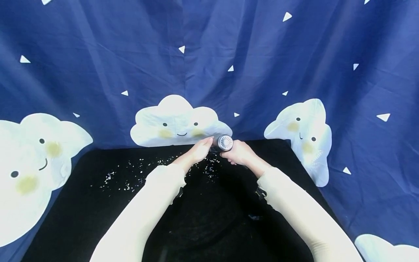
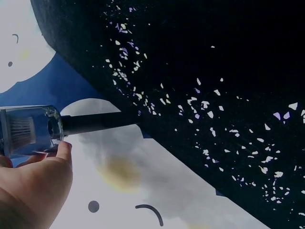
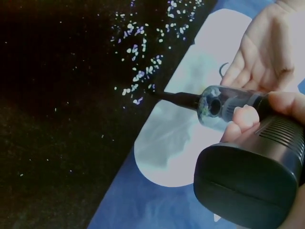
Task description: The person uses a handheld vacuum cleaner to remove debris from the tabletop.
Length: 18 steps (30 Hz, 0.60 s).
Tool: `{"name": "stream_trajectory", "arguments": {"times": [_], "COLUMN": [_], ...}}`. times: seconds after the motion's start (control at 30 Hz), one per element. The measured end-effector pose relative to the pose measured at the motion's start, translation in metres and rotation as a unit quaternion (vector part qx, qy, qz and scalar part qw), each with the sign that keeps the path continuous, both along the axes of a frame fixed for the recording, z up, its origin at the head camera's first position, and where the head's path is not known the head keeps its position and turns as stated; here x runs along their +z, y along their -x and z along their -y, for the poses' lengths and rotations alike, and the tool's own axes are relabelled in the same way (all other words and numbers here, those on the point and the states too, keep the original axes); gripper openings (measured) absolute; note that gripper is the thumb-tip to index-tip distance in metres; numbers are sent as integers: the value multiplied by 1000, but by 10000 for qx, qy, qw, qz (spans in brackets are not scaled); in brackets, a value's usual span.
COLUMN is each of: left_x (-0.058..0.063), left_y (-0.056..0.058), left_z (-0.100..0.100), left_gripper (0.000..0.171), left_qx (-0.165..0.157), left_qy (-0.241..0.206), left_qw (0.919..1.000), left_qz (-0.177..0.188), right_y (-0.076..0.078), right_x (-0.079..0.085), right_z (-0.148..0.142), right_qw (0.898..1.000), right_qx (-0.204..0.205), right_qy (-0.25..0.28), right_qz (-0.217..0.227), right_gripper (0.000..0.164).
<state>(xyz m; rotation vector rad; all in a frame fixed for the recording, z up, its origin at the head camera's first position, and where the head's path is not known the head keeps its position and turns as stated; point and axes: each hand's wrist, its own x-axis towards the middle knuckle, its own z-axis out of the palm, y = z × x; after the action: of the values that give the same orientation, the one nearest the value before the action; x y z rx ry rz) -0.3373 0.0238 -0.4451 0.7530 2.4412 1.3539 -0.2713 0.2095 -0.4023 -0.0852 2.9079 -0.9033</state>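
Note:
A black handheld vacuum cleaner [image 1: 225, 143] with a round vented end is held above the far edge of the black cloth. My right hand [image 1: 241, 153] grips its body, fingers curled round it in the right wrist view. My left hand [image 1: 200, 150] is at the other side; in the left wrist view its fingers touch the underside of the clear dust cup [image 2: 40, 129], while the right wrist view shows its palm spread. A narrow black nozzle [image 2: 97, 123] points at white and purplish flakes [image 2: 209, 114] scattered on the cloth. Bits sit inside the cup [image 3: 208, 107].
The black cloth [image 1: 203, 225] covers the surface before me, with flakes strewn over its far left and middle. A blue curtain [image 1: 209, 32] with white smiling clouds hangs behind and along the sides. A small shiny thing [image 1: 254, 217], too dim to identify, lies on the cloth.

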Motion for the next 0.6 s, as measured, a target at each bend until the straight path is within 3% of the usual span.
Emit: {"name": "stream_trajectory", "arguments": {"times": [0.6], "left_x": [2], "left_y": [-4], "left_z": [4], "left_gripper": [51], "left_qx": [-58], "left_qy": [96], "left_qw": [9999], "left_qz": [-108], "right_y": [-2], "right_x": [3], "right_z": [2], "right_qw": [9999], "right_qx": [46], "right_qy": [-50], "right_qz": [138], "right_gripper": [26]}}
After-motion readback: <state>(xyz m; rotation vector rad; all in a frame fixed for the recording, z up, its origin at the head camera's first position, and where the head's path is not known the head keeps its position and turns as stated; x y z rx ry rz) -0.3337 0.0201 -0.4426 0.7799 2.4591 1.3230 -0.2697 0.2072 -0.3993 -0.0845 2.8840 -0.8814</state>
